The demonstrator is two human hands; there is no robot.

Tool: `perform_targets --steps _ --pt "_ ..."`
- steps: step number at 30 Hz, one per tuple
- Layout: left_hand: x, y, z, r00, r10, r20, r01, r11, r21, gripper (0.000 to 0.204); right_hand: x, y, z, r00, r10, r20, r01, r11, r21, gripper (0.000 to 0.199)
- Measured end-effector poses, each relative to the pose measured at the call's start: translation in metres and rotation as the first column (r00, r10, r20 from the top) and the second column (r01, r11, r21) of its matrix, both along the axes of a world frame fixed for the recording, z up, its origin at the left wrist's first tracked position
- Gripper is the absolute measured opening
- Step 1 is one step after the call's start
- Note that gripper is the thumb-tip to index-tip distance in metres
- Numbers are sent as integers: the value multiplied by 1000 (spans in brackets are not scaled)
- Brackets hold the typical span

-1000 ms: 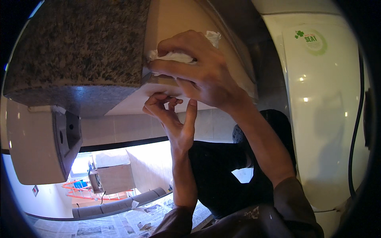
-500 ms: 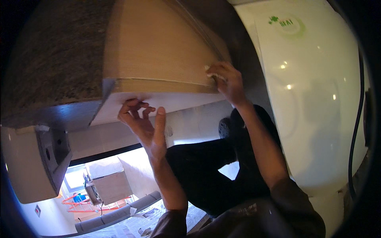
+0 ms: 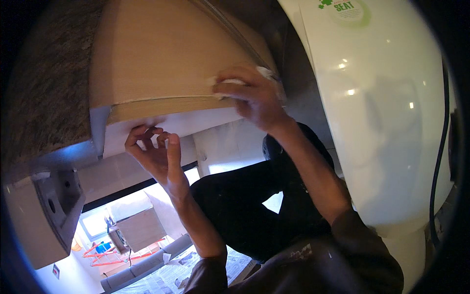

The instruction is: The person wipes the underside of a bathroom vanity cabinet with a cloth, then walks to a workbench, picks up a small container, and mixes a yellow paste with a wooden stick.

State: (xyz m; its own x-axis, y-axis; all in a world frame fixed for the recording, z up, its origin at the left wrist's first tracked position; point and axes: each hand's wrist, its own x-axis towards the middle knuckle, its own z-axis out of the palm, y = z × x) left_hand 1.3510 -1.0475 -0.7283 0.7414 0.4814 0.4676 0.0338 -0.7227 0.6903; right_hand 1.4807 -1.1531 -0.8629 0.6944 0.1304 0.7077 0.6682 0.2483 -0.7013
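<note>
A wood-coloured panel (image 3: pixel 161 59) of a cabinet fills the upper middle, with a pale edge strip (image 3: pixel 161 109) and a white face below. My right hand (image 3: pixel 254 98) presses a crumpled white wad (image 3: pixel 223 88), cloth or paper, against the panel close to its edge; more white shows by the knuckles. Below the edge, my left hand (image 3: pixel 154 149) is held up by the white face, palm toward me, thumb apart from loosely bent fingers, nothing in it. Whether its fingertips touch the face is hard to tell.
A glossy white toilet lid (image 3: pixel 372 137) with a green sticker stands at right, a black cable (image 3: pixel 443 152) beyond it. A metal hose (image 3: pixel 235 29) crosses the panel top. At left are a dark rough slab (image 3: pixel 44 68) and a white fixture (image 3: pixel 39 220). Newspaper (image 3: pixel 171 269) lies below.
My right hand has moved left along the panel with the white wad, turning palm-down. The left hand has shifted slightly left and down in the picture, as the view has tilted.
</note>
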Motion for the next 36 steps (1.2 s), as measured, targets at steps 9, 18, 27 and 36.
perform_targets --steps 9,18,27,36 --pt "5 -3 0 998 17 59 -12 997 -82 56 -9 8 -4 997 -62 38 60 997 48 45" --pt "13 -3 -2 997 17 77 -12 997 -73 63 -2 3 -11 995 -73 68 74 997 -10 44" --pt "13 -1 -4 998 -4 67 8 998 -56 64 12 11 3 994 -109 32 107 992 64 45" --pt "12 -7 -5 996 2 95 11 991 -131 63 9 10 2 989 -145 -30 143 988 -63 34"
